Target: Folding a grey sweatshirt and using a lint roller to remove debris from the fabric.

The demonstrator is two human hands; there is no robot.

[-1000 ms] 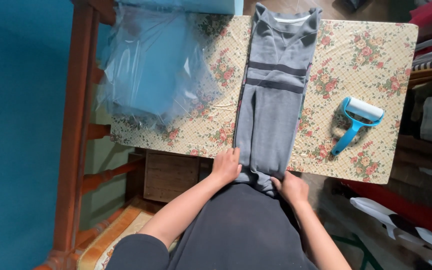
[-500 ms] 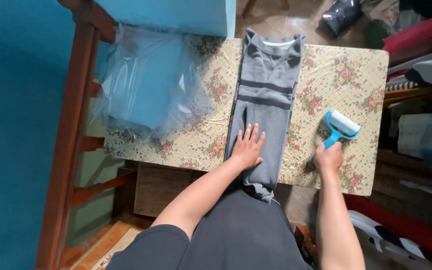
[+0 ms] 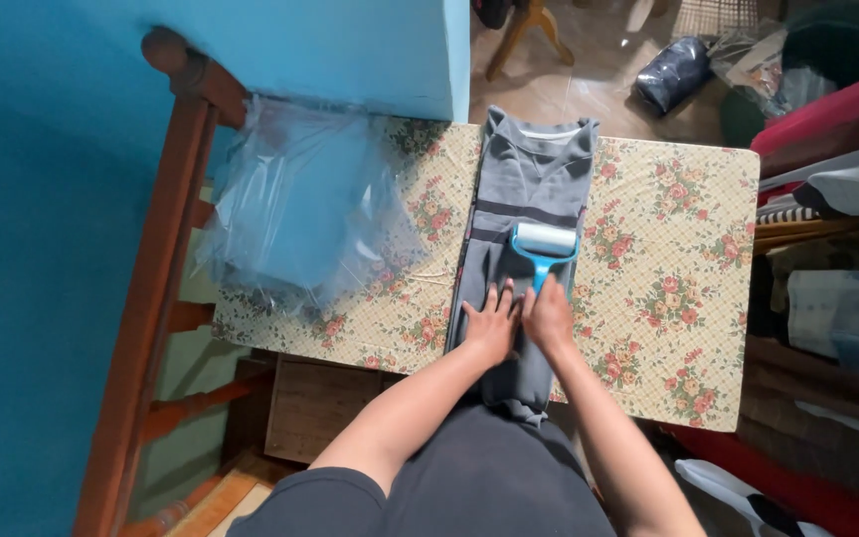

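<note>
The right hand (image 3: 550, 316) has carried the blue lint roller (image 3: 543, 246) from the counter's (image 3: 688, 249) right side onto the folded grey garment (image 3: 524, 189), gripping its handle; the left hand (image 3: 490, 322) presses flat beside it.

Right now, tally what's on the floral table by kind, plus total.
Folded grey sweatshirt with dark stripes: 1
Blue-handled lint roller with white roll: 1
Clear plastic bags: 1 pile, number unclear
Hands on the sweatshirt: 2, left hand flat, right hand gripping the roller
Total: 5

Grey garment (image 3: 524, 199) with dark stripes, blue-handled white lint roller (image 3: 543, 245), cream floral tablecloth (image 3: 668, 288)
</note>
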